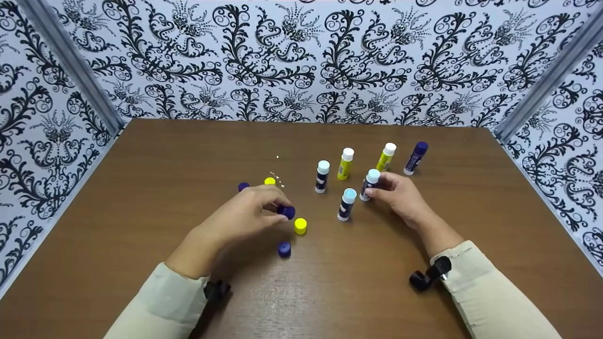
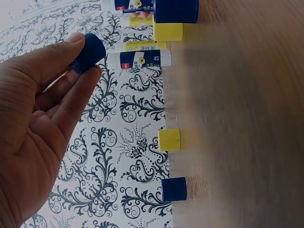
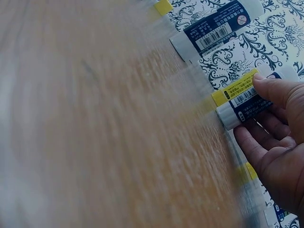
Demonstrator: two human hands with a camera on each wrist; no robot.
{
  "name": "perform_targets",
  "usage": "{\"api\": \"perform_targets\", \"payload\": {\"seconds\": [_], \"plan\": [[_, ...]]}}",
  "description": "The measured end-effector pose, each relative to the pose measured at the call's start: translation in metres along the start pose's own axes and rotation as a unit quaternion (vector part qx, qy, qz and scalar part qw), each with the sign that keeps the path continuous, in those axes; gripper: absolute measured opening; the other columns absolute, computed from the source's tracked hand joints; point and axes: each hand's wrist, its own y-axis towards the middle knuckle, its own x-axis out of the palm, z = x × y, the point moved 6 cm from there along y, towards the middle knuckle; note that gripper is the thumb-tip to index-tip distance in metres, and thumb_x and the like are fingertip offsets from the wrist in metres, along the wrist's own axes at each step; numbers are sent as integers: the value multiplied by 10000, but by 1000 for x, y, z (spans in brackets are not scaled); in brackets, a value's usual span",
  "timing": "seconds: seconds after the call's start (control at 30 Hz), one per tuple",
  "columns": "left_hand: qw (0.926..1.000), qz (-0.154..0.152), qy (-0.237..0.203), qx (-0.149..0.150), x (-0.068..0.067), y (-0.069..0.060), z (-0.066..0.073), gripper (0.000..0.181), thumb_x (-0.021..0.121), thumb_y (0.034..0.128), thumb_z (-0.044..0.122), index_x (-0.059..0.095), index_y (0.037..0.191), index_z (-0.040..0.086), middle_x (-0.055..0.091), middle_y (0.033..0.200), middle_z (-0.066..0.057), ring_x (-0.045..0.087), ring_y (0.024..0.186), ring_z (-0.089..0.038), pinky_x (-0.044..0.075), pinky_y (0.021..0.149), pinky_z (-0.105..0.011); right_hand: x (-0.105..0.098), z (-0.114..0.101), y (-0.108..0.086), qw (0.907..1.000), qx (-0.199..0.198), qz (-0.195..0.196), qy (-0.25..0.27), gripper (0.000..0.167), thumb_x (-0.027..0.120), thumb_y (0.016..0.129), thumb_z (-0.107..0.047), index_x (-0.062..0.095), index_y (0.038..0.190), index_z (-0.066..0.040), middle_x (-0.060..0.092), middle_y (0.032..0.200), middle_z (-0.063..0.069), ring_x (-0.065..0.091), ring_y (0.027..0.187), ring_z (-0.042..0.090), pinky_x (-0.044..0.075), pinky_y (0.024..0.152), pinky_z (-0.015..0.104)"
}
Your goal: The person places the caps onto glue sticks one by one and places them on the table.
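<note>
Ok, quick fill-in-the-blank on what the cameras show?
The left hand pinches a blue ____.
The right hand holds a glue stick whose label is mainly ____.
Yellow caps resting on the table number ____.
The yellow glue sticks have ____ tops.

Missing: cap; dark blue; two; white.

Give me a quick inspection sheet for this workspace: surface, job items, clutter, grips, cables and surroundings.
Surface: brown wood-look table.
Job items: five glue sticks standing, two yellow-labelled and two dark-labelled with pale tops, plus a dark blue capped stick at far right; four loose caps, two yellow, two dark blue.
Clutter: small white specks beyond the left hand.
Grips: left hand pinches a third dark blue cap; right hand holds a sixth stick, dark-labelled.
Cables: nothing seen.
Surroundings: black-and-white patterned walls, grey corner strips; a black fitting at each cuff.
</note>
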Motion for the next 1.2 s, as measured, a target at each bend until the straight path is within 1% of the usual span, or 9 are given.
{"api": "perform_targets", "payload": {"seconds": [0.2, 0.4, 0.5, 0.73, 0.97, 1.2], "plan": [[9998, -2, -125, -151, 0, 0, -1, 161, 763, 943, 93, 751, 1103, 81, 727, 1116, -22, 711, 1067, -170, 606, 967, -285, -1, -3, 0, 10000, 11, -19, -19, 418, 789, 924, -132, 649, 1270, 55, 727, 1100, -34, 658, 1066, 90, 535, 948, 168], [9996, 33, -207, -186, 1, 0, -2, 164, 770, 937, 90, 751, 1099, 79, 720, 1105, -14, 696, 1058, -147, 598, 956, -232, 0, -9, -3, 10000, -43, -52, 45, 411, 792, 924, -140, 651, 1259, 52, 731, 1101, -22, 664, 1063, 102, 541, 952, 178], [9995, 74, -245, -177, 1, 0, -2, 165, 768, 939, 90, 750, 1103, 81, 715, 1110, -11, 691, 1059, -141, 596, 959, -229, 0, -12, -4, 9999, -91, -44, 29, 407, 794, 923, -139, 654, 1254, 52, 733, 1096, -26, 664, 1058, 103, 539, 952, 178], [9995, 184, -249, -80, -2, -1, 1, 187, 769, 940, 97, 749, 1126, 81, 712, 1131, -19, 692, 1071, -146, 597, 959, -230, 0, -18, -7, 9998, -194, -36, -94, 408, 798, 920, -139, 662, 1257, 45, 731, 1117, -4, 660, 1073, 115, 527, 965, 172], [9993, 231, -222, 188, -1, -1, 4, 191, 770, 935, 82, 740, 1122, 52, 716, 1136, -48, 696, 1081, -177, 603, 958, -249, 1, -23, -9, 9988, -345, -25, -344, 396, 797, 916, -130, 671, 1252, 37, 718, 1156, 55, 668, 1073, 120, 535, 953, 170], [9996, 221, -146, 132, -1, 0, 6, 196, 770, 938, 91, 741, 1129, 60, 711, 1134, -37, 694, 1089, -158, 597, 958, -231, -5, -31, -13, 9980, -380, 37, -497, 404, 801, 921, -167, 680, 1265, 7, 710, 1176, 64, 657, 1089, 138, 534, 949, 166]]}}
